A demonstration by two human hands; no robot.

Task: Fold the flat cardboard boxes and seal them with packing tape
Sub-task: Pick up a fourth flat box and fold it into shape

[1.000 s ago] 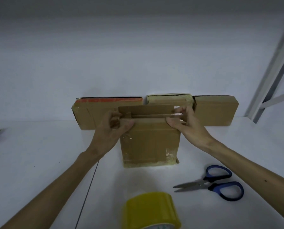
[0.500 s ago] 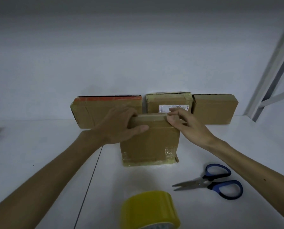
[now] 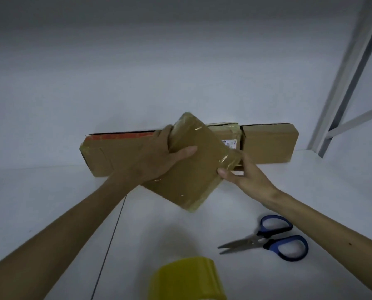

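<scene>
Box [image 3: 200,169] now diagonal, no longer upright

Cardboard boxes: four – taped box [image 3: 193,169], red-edged box [image 3: 115,156], labelled box [image 3: 226,131], plain box [image 3: 269,146]. Tape roll [image 3: 187,280]: one. Scissors [image 3: 267,239]: one pair. Hands: two – left hand [image 3: 159,158], right hand [image 3: 246,176].

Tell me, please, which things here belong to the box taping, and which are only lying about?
In use: tilted box, gripped by left hand and right hand; yellow tape roll; scissors.
Lying about: orange-edged box, labelled box, plain box along the wall; grey frame.
</scene>
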